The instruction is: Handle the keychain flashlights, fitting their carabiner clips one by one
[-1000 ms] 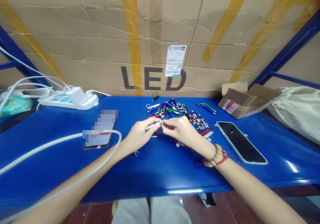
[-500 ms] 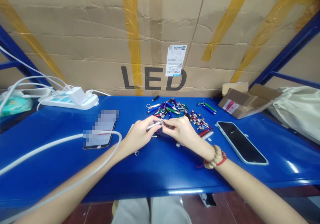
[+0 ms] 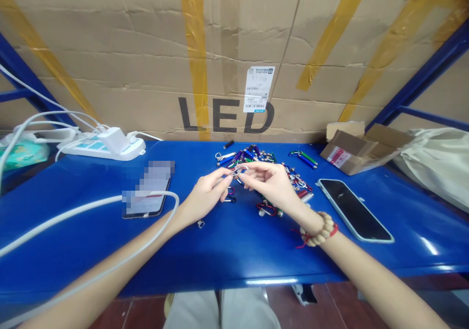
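Note:
Above the blue table my left hand (image 3: 208,193) and my right hand (image 3: 274,185) meet fingertip to fingertip. A silver carabiner clip (image 3: 243,168) is pinched in my right hand, its loop showing above the thumb. My left thumb and forefinger close on a small metal part at the clip's end; its kind is hidden by the fingers. Behind the hands lies a pile of small coloured metal tubes and clips (image 3: 252,153). A red carabiner clip (image 3: 270,208) rests below my right palm. Left of it, a small metal piece (image 3: 200,224) lies alone.
A phone (image 3: 154,199) with a white cable lies left, a dark-screened phone (image 3: 353,209) right. The power strip (image 3: 126,150) sits back left. An open carton (image 3: 351,153) and a white bag (image 3: 439,163) stand right. A large cardboard box (image 3: 146,65) walls the back.
The silver tube seen in my left fingers is no longer visible there. My right hand has turned and opened its palm somewhat, and the silver clip's loop now shows.

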Action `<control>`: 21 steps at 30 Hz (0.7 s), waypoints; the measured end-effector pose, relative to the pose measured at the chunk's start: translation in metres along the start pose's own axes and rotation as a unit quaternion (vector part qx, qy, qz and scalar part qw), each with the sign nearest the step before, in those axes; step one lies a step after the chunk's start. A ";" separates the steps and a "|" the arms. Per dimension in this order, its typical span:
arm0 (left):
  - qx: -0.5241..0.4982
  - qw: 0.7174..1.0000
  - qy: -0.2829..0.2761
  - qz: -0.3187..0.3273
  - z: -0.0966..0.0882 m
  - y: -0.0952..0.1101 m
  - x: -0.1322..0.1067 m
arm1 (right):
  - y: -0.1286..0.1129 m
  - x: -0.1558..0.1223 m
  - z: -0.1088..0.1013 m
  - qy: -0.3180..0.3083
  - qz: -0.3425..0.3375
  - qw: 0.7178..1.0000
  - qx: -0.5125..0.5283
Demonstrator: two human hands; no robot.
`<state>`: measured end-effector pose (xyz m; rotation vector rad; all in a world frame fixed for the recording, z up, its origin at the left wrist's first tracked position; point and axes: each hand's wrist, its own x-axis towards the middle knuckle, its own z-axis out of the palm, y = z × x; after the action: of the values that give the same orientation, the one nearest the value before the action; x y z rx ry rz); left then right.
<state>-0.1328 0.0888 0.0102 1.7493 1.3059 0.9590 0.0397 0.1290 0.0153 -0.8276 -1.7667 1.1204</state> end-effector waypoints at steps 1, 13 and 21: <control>-0.026 1.000 -0.017 -0.003 0.001 0.001 0.000 | -0.001 0.000 0.000 -0.003 0.009 1.000 0.027; -0.183 0.974 -0.124 -0.040 0.004 0.008 -0.005 | -0.004 -0.001 0.000 -0.097 0.011 0.995 0.013; -0.136 0.980 -0.136 -0.040 0.000 0.007 -0.006 | 0.000 -0.002 -0.001 -0.105 0.029 0.994 0.003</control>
<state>-0.1307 0.0818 0.0153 1.5425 1.0100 0.7807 0.0417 0.1273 0.0146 -0.7841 -1.9200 1.2896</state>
